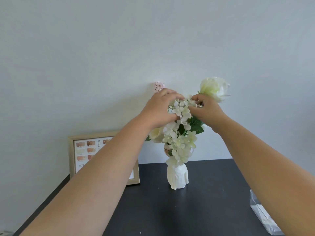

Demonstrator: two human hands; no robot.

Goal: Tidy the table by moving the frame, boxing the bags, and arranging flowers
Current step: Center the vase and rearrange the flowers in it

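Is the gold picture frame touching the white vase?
Apart. The head view shows bare dark table between the gold picture frame, standing against the wall, and the white vase to its right.

Both bare arms reach up and forward, left hand [159,108] cupped with fingers curled, right hand [207,109] pinching, fingertips nearly meeting.

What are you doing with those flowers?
A person is fixing a bunch of white flowers that stands in a white vase on a dark table. The left hand and the right hand both grip the top cluster of blossoms. A gold picture frame leans against the wall.
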